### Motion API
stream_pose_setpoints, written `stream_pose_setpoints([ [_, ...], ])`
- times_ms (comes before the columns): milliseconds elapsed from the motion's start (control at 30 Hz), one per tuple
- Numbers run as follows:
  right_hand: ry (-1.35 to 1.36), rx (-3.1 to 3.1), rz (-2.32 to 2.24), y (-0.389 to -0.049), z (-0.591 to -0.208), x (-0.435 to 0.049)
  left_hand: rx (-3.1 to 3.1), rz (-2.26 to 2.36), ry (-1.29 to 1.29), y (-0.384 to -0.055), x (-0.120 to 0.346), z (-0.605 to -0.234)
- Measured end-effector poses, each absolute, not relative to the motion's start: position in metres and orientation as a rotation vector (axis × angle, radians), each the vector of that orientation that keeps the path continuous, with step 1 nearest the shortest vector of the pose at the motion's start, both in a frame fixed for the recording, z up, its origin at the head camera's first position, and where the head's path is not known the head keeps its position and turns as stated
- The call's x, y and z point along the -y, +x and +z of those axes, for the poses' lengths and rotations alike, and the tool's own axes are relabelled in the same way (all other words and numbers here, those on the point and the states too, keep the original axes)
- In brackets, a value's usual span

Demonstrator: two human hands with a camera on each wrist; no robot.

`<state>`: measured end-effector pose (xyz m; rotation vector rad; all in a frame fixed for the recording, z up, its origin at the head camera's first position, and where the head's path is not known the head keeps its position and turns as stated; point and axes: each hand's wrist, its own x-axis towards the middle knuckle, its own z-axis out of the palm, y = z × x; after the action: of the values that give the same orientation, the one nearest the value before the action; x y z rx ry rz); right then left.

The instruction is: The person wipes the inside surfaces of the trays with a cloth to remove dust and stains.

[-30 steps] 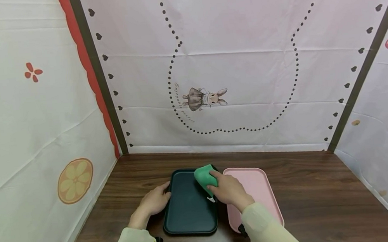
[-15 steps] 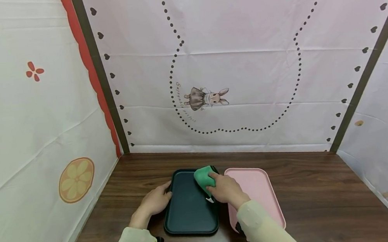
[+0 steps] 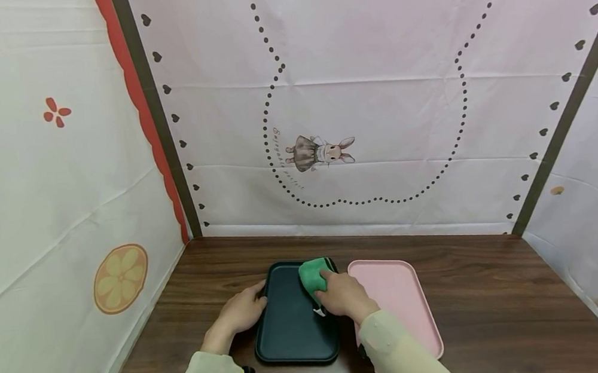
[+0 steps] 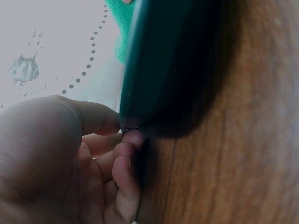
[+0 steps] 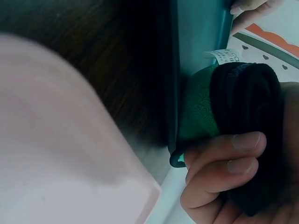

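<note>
A dark green rectangular tray [image 3: 295, 331] lies on the table in the head view. My left hand [image 3: 242, 309] grips its left rim, thumb above and fingertips at the underside, as the left wrist view shows at the tray edge [image 4: 154, 70]. My right hand [image 3: 344, 295] holds a folded cleaning cloth [image 3: 313, 275] against the tray's upper right part. That cloth has a green terry side, a black side and a white label [image 5: 226, 56]. In the right wrist view, curled fingers [image 5: 224, 161] wrap the bundled cloth [image 5: 198, 107]. The palm is partly hidden.
To the right lies a pink tray [image 3: 396, 297], partly under my right forearm. Both trays are on a dark wooden table [image 3: 494, 300]. Printed white cloth walls [image 3: 378, 113] enclose the table at the back and sides.
My right hand has slid a little to the left with the cloth over the dark green tray. The left hand keeps its grip on the rim. The head view has shifted slightly.
</note>
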<state>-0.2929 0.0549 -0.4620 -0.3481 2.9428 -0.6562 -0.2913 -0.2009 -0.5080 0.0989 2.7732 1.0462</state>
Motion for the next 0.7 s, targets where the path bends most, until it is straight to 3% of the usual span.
stream_pose_setpoints([
  [700, -0.331, -2.921, -0.578, -0.294, -0.462, -0.042, -2.774, 1.039, 0.107, -0.289, 0.202, -0.505],
])
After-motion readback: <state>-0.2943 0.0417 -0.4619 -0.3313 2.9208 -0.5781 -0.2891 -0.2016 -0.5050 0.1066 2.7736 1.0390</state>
